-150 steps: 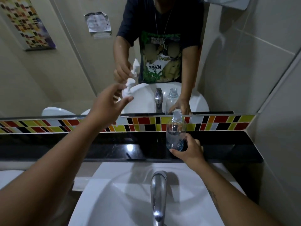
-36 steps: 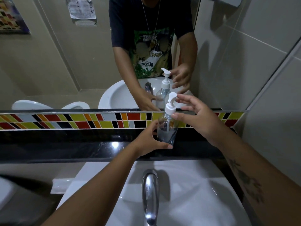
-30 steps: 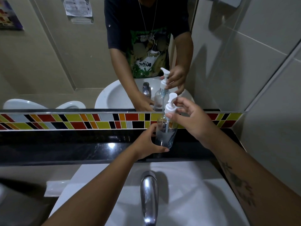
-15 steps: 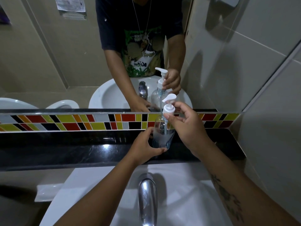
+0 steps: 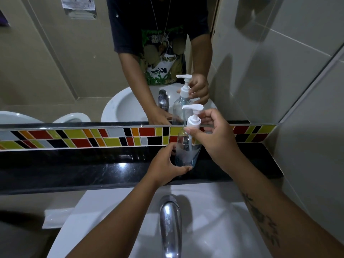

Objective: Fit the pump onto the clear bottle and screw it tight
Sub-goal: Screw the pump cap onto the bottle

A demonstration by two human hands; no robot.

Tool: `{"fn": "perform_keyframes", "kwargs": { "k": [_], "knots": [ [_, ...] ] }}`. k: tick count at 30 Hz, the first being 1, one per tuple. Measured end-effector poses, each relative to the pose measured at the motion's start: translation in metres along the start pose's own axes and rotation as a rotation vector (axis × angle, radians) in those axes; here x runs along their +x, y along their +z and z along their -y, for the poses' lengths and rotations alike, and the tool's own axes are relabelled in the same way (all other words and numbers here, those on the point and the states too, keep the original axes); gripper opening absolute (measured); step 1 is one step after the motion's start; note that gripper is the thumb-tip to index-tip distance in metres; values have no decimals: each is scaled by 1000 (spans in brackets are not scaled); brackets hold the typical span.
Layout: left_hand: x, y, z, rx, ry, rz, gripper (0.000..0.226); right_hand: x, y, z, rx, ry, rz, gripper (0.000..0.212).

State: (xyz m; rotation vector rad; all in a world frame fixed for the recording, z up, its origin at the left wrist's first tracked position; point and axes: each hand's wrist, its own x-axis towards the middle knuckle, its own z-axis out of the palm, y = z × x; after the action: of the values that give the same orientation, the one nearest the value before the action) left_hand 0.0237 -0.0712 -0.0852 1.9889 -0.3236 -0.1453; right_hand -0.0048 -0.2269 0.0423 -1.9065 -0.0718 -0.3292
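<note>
White plastic pump sits on the clear round bottle. Right hand pinches its collar; left hand grips the bottle. Hold steady, twist straight.

A chrome faucet rises at the near edge over a white sink. Beyond it runs a glossy black shelf, backed by a band of red, yellow, orange and black tiles. A mirror fills the far wall; grey wall tiles stand right.
</note>
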Motion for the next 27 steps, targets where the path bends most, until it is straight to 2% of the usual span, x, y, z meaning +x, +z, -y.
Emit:
{"fn": "perform_keyframes", "kwargs": {
  "k": [3, 5, 9, 14, 17, 20, 23, 27],
  "knots": [
    [0, -1, -1, 13, -1, 5, 69, -1, -4, 0, -65, 10, 50, 58],
    [-1, -1, -1, 13, -2, 3, 69, -2, -10, 2, -105, 41, 136, 63],
    [-1, -1, -2, 7, -9, 1, 70, -4, -15, 6, -61, 53, 203, 45],
    [-1, 0, -2, 28, -2, -8, 72, -7, -4, 0, -66, 6, 11, 34],
    [-1, 0, -2, 38, -7, -8, 71, -11, 2, -4, -113, -26, -55, 41],
    [-2, 0, -2, 35, -2, -3, 72, -9, -3, -2, -136, -8, 59, 54],
    [-2, 0, -1, 41, -5, -6, 71, -4, -9, 3, -50, 35, 202, 44],
    [-1, 0, -2, 46, -5, -6, 72, 1, -7, 5, -10, 38, 121, 27]
  ]
}}
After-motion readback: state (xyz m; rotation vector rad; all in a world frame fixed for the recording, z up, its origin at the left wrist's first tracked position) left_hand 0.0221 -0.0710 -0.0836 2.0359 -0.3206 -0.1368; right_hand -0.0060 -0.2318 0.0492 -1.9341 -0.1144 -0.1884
